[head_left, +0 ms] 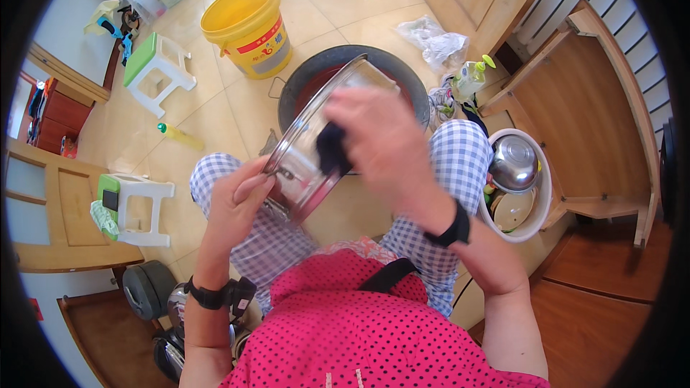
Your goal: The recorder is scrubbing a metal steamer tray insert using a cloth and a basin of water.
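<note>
My left hand grips the rim of a shiny stainless-steel pot, thumb on one side. The pot is tipped on its side above my knees and a wide grey metal basin. A dark scrubbing pad or cloth is held in my right hand against the pot's wall. This hand is blurred and covers much of the pot. Reddish colour shows inside the basin, partly hidden behind the pot; I cannot tell whether it is liquid.
A yellow plastic bucket stands beyond the basin. At right are a pump bottle, plastic bags and a white tub holding a steel bowl. Two green-topped stools and a yellow bottle are at left.
</note>
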A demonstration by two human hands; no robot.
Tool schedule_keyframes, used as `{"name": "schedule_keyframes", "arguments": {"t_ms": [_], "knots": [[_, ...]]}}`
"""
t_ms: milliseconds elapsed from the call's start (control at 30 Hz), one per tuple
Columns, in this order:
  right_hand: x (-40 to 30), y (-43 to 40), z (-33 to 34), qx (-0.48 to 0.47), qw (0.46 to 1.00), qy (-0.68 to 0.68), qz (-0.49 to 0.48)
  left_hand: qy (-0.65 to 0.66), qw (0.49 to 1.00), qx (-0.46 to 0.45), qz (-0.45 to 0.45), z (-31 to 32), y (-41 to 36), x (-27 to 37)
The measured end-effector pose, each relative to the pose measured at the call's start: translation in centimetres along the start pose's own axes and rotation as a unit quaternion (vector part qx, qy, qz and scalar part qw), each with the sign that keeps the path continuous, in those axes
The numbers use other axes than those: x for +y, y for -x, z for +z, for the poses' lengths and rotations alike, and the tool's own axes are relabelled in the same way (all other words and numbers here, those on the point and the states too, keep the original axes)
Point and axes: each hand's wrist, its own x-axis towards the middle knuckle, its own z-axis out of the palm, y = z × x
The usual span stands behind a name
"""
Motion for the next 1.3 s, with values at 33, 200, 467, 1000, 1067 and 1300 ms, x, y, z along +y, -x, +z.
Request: {"name": "schedule_keyframes", "arguments": {"t_ms": [33, 200, 467, 1000, 1067, 1300], "knots": [[-1.0, 0.8, 1.0, -0.017, 0.999, 0.002, -0.043, 0.014, 1.000, 0.007, -0.013, 0.6, -0.6, -0.1], [-4.1, 4.2, 2.9, -0.039, 0.996, 0.016, -0.080, 0.117, 0.992, -0.016, -0.031, 2.6, -0.9, 0.0], [-1.1, 1.0, -0.8, -0.136, 0.989, 0.031, -0.049, 0.018, 0.999, -0.032, 0.002, 3.6, -1.3, 0.7], [13.1, -0.1, -3.5, -0.237, 0.791, -0.419, 0.377, -0.007, 0.981, -0.184, -0.065, -3.8, -5.2, -4.1], [14.7, 0.4, -3.0, -0.217, 0.784, -0.435, 0.386, 0.034, 0.977, -0.198, -0.064, -3.3, -6.7, -4.0], [16.4, -1.3, -0.1, -0.071, 0.840, -0.342, 0.414, 0.171, 0.966, -0.153, -0.115, -2.2, -9.2, -2.1]]}}
